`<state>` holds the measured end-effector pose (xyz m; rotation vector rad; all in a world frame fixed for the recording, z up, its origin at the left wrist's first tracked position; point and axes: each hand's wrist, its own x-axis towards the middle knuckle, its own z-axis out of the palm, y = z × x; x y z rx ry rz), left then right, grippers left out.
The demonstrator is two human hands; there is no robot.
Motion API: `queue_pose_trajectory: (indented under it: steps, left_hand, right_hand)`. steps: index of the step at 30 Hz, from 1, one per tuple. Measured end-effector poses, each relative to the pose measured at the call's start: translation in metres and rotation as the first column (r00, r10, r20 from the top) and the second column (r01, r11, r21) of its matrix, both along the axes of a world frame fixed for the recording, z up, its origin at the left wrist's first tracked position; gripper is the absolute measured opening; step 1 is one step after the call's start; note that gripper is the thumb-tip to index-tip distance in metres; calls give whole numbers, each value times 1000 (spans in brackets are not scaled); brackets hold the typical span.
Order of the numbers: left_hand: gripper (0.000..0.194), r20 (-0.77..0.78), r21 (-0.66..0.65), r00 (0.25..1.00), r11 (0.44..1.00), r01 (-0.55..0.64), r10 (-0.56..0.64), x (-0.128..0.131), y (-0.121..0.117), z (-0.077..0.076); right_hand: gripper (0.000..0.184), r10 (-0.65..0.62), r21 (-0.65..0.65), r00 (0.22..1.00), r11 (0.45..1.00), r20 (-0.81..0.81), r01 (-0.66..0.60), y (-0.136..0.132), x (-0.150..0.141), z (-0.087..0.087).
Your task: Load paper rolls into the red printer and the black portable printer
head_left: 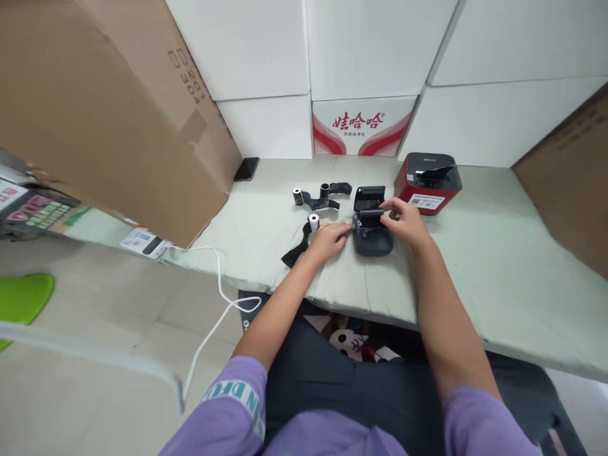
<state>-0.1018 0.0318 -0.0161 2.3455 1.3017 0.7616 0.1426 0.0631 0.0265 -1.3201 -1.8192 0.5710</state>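
Note:
A small dark printer (373,243) sits on the covered table with its lid (369,197) raised. Across its opening lies a black roll (370,216). My right hand (403,221) is at the printer's right side, thumb and index finger pinched about the roll's right end. Flat on the table, my left hand (329,242) has its fingers stretched out, the tips at the printer's left edge. Beside it stands a white-cored roll (314,222) with a black strip trailing off. Further back are a second small roll (297,196) and a black-cored roll (325,190), with loose black strips.
A red and black box-shaped device (430,183) stands behind my right hand. A large cardboard box (142,114) is on the left, another cardboard box (570,183) on the right. White boxes (263,126) line the back. A phone (247,169) and white cable (219,272) lie leftward.

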Motion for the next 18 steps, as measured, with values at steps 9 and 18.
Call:
queue_pose_trajectory:
  steps: [9,18]
  left_hand:
    - [42,25,117,999,993,-32,29,1,-8,8]
    - [25,51,412,995,909,59,-88,31,-12,15]
  right_hand:
    - [31,-102,74,991,993,81,96,10,-1,-18]
    - [36,-85,-43,882,996,-463,74,36,-24,-40]
